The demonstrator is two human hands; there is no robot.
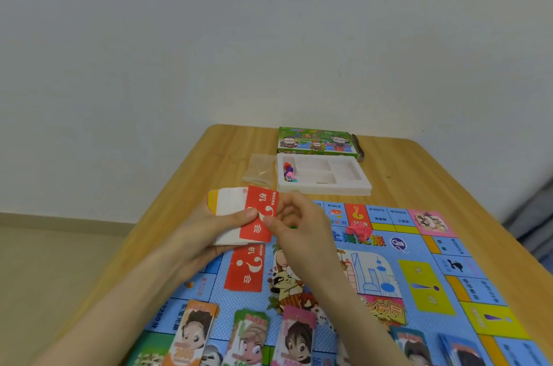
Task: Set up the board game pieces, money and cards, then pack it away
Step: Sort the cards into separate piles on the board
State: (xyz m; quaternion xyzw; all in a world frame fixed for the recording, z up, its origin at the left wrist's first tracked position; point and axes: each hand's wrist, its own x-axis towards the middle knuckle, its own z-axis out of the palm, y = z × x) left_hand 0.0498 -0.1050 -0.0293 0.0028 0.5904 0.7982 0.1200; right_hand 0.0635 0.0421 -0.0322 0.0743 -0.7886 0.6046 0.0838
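My left hand (215,228) holds a stack of cards (230,204) above the board's far left corner. My right hand (302,225) pinches the top red question-mark card (259,204) together with the left thumb. Another red question-mark card (244,270) lies on the blue game board (374,264). Stacks of paper money (194,332) with cartoon faces line the board's near edge. A pile of small pink pieces (359,229) sits near the board's far edge.
On the wooden table (419,171) beyond the board stand a white plastic tray (323,175) with coloured tokens and dice, the green game box (317,141), and a clear plastic bag (260,171). Yellow exclamation-mark spaces mark the board's right side.
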